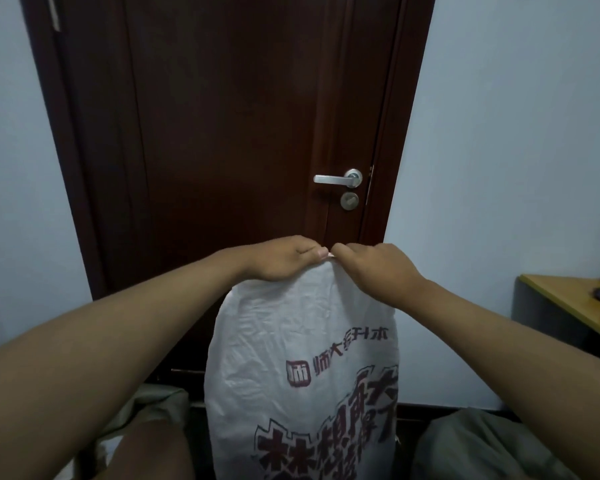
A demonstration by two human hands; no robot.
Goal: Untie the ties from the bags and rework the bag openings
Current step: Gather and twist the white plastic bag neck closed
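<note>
A tall white woven bag (302, 344) with dark red printed characters stands upright in front of me, reaching from the bottom edge up to my hands. My left hand (279, 259) grips the top of the bag from the left, fingers curled over its gathered mouth. My right hand (371, 265) grips the same top from the right. The fingertips of both hands meet at a small pale bit (330, 254) at the bag's peak. Whether that bit is a tie or bag fabric cannot be told.
A dark brown door (243, 116) with a silver lever handle (338, 178) stands close behind the bag. A yellow-topped desk (568, 299) juts in at the right. Greyish-green bundles lie low at the left (146, 414) and right (471, 445).
</note>
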